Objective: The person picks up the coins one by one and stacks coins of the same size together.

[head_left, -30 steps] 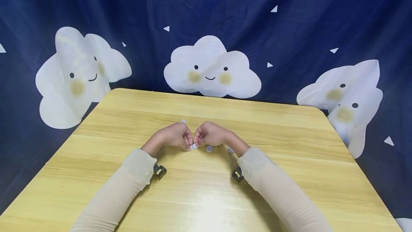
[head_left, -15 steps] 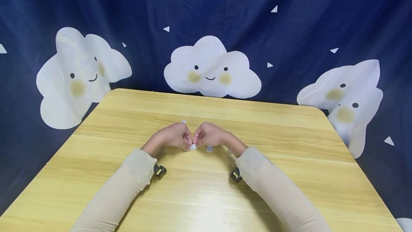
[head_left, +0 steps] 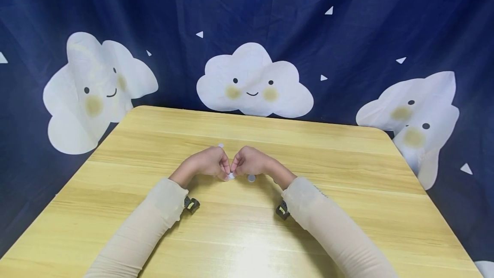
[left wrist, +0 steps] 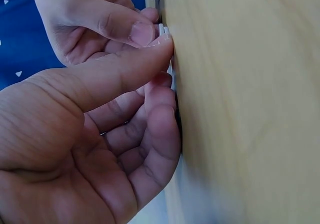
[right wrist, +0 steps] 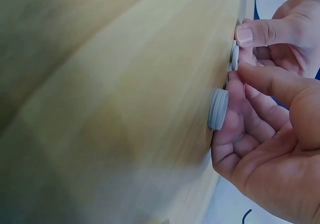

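Small round white-grey discs lie on the wooden table (head_left: 247, 213). At the middle, my left hand (head_left: 210, 161) and right hand (head_left: 252, 161) meet fingertip to fingertip around a low stack of discs (head_left: 231, 176). In the left wrist view, two thin disc edges (left wrist: 164, 30) show between the thumbs. The right wrist view has the same discs (right wrist: 234, 55) pinched from both sides by thumbs and curled fingers. Under my right hand stands a separate disc stack (right wrist: 218, 109), close to its curled fingers and seen from above as one disc (head_left: 251, 178).
Another disc (head_left: 221, 145) lies behind my left hand, partly hidden. Dark wrist cameras hang under both sleeves, the left camera (head_left: 191, 204) and the right camera (head_left: 283, 210). Behind the table hangs a navy curtain (head_left: 247, 7) with cloud prints.
My right hand has shifted slightly left, bringing its disc over the one at my left fingertips. The disc by my right wrist is now hidden behind it. The left hand has barely moved.
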Demonstrator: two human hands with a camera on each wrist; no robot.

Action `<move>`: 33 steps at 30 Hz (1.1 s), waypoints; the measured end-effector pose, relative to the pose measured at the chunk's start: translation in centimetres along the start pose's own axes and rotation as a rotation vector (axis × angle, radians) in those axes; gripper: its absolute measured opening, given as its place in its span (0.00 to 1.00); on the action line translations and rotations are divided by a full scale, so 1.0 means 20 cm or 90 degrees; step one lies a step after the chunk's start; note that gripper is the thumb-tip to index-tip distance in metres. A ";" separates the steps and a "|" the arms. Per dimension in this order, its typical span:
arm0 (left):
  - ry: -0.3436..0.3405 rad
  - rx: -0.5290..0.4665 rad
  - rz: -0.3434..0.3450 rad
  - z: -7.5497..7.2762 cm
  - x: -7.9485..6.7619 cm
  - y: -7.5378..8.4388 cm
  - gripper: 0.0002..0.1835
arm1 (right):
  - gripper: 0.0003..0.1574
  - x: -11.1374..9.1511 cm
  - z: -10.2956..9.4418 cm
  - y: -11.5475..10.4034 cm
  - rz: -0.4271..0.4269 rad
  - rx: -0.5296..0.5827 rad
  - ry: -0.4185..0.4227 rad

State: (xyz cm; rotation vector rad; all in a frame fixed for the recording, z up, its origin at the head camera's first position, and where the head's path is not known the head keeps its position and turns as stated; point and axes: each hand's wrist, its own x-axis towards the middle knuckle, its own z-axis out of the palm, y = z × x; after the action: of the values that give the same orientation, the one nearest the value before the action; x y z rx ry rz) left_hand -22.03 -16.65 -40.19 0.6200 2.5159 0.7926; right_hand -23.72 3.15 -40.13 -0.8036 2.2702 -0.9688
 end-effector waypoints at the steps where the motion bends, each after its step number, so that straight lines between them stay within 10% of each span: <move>1: 0.001 0.001 0.000 0.00 0.00 0.00 0.06 | 0.05 0.00 0.00 0.00 0.002 0.009 -0.001; 33: -0.012 -0.027 -0.010 -0.02 -0.01 0.00 0.07 | 0.11 -0.02 0.02 0.01 0.002 0.025 0.017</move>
State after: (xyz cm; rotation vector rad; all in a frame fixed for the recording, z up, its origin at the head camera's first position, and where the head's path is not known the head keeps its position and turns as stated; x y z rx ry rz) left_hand -21.99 -16.96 -39.86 0.5900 2.4783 0.8282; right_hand -23.28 3.30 -40.46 -0.7741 2.2668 -1.0250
